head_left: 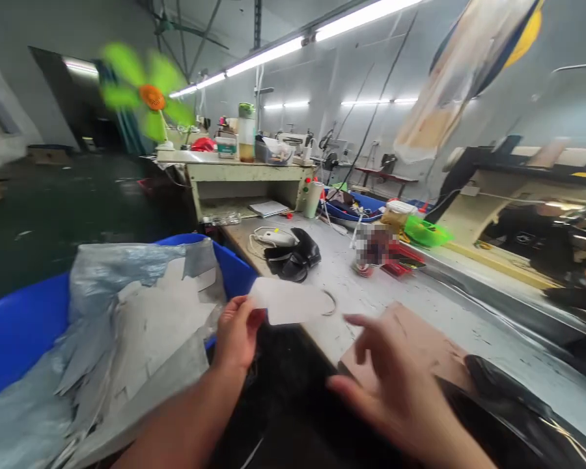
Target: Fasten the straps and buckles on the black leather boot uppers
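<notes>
My left hand pinches a pale, flat cut piece by its left end and holds it up over the near edge of the workbench. My right hand hovers just right of that piece, fingers spread and blurred by motion, holding nothing. It is above a brown flat board lying on the bench. At my left, a blue tub holds a grey plastic bag filled with several more pale cut pieces.
Black shoe parts and a white corded device lie further along the bench. Beyond them are a green tray, red items and a jar. A green fan spins at the back left. Dark shiny material lies at my right.
</notes>
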Tool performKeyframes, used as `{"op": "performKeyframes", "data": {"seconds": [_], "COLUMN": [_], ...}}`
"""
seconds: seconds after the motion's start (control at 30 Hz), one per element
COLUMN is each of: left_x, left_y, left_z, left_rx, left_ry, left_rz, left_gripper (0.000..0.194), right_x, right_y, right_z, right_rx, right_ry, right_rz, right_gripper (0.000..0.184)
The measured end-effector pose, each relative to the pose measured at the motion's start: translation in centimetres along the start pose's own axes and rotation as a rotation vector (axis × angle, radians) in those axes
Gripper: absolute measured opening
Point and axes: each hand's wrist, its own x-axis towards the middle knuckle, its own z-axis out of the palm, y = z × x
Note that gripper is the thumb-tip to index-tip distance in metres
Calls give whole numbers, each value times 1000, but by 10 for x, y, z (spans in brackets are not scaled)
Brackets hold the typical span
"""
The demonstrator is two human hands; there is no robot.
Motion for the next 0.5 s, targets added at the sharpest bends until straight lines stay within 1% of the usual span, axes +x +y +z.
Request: {"op": "performKeyframes", "data": {"seconds": [0.03, 0.07, 0.1, 0.13, 0.17, 0.2, 0.27, 0.3, 0.33, 0.37, 0.4, 0.43, 0.5], "left_x": [-9, -16, -20, -20, -18, -14, -6, -4, -6, -11, -18, -27, -46], "left_y": [-1, -1, 1, 5, 11, 18, 31, 36, 39, 40, 39, 36, 32], "left_z": [-2, -5, -9, -14, -21, -28, -39, -42, -43, -41, -38, -34, -28], "left_rx": [3, 14, 32, 56, 83, 107, 134, 136, 128, 115, 102, 90, 101], "left_ry": [-48, -104, -150, -175, -176, -148, -46, -5, 14, 7, -31, -90, -227], "left_rz": [-47, -91, -109, -94, -53, -2, 73, 80, 71, 47, 15, -23, -87], "left_gripper": [26, 26, 27, 27, 27, 28, 31, 32, 32, 32, 31, 30, 28], "right_x": [3, 4, 4, 3, 1, 0, 1, 2, 3, 5, 7, 8, 11], "right_y": [-8, -15, -18, -20, -19, -17, -15, -16, -20, -24, -30, -35, -43], "right_z": [18, 32, 40, 42, 40, 34, 21, 17, 16, 19, 24, 30, 41], "right_rx": [-125, -241, -319, -361, -371, -361, -330, -332, -348, -374, -405, -433, -436], "right_ry": [-46, -83, -82, -56, -16, 35, 113, 109, 77, 27, -22, -63, -89], "right_rz": [-95, -186, -254, -287, -281, -238, -134, -116, -136, -191, -265, -335, -424], "right_gripper": [29, 19, 17, 23, 28, 30, 31, 31, 31, 32, 31, 29, 25]}}
